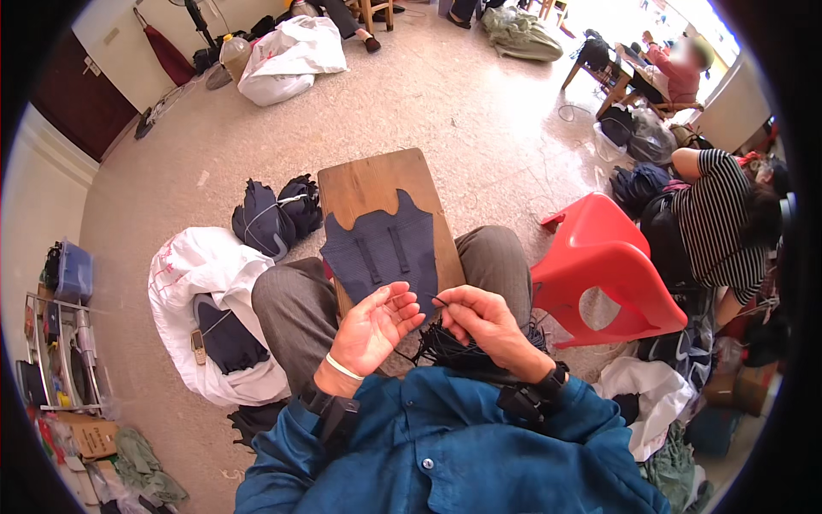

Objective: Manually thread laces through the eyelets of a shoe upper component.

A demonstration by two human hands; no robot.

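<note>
My left hand [370,330] is palm up with its fingers loosely spread, and I see nothing in it. Pinched between thumb and forefinger of my right hand [485,319] is a thin black cord [436,299], its end pointing toward the left hand. Beyond both hands, a dark navy fabric piece [381,244] lies flat on a wooden stool [368,177] between my knees. Two narrow dark strips run along the fabric. A bundle of black cords [445,347] rests in my lap, partly hidden by my right hand.
Tied dark fabric bundles [265,218] sit left of the stool, beside an open white sack [184,274] holding more fabric. A red plastic stool [599,257] lies tipped at my right. Beyond it a person in a striped shirt [719,223] bends over. Another white sack [291,60] stands farther off.
</note>
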